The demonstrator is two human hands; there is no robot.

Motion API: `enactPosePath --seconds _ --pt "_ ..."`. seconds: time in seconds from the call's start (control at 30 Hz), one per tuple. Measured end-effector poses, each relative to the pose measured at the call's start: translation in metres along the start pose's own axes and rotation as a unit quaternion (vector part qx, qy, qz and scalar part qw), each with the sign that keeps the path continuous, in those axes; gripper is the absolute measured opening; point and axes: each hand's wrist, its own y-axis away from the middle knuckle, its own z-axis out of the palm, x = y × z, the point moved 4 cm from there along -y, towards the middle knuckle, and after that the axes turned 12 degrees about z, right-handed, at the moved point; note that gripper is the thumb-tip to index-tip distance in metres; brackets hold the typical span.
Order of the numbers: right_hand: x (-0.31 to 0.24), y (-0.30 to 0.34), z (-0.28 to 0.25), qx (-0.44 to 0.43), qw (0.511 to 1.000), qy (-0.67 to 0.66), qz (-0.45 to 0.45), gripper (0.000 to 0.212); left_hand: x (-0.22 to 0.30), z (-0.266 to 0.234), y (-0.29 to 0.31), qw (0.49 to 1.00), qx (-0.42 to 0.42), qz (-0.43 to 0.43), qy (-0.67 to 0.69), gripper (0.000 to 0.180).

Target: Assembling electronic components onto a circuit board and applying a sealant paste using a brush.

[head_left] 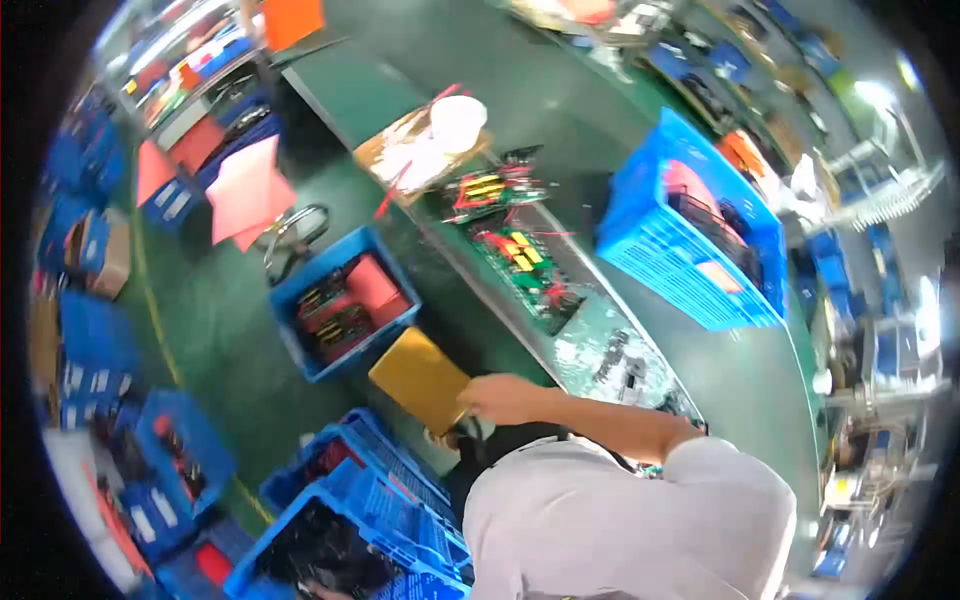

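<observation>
My right arm, in a short white sleeve, stretches leftward across my body. My right hand [492, 398] is closed on the near right corner of a flat yellow rectangular top [420, 377], which looks like a stool seat. Dark shapes below it are blurred. At the bottom edge, by the black items [325, 545] in a blue crate, a small skin-toned patch may be my left hand; its fingers cannot be made out. Just beyond the yellow top stands a blue bin [408, 312] with circuit boards and pink sheets.
A long workbench [460, 265] runs diagonally past me, bearing green circuit boards [520, 255] with yellow parts and a white round item [459, 122]. A large blue crate [690, 270] stands right of it. Several blue crates [400, 520] crowd the lower left. Pink sheets [248, 190] lie farther back.
</observation>
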Motion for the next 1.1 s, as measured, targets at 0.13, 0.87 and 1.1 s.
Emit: enactPosePath --seconds 0.13,0.87,1.1 --pt "0.053 0.014 -0.035 0.149 0.981 -0.080 0.092 0.029 -0.019 0.056 0.020 0.990 -0.103 -0.006 -0.095 0.062" --pt "-0.029 -0.202 0.135 -0.070 0.994 -0.028 0.077 0.048 -0.100 -0.012 0.200 0.763 0.045 -0.586 0.269 0.045" --pt "-0.048 -0.189 0.121 -0.071 0.996 0.024 0.054 0.040 -0.088 -0.018 0.186 0.745 0.068 -0.619 0.239 0.048"
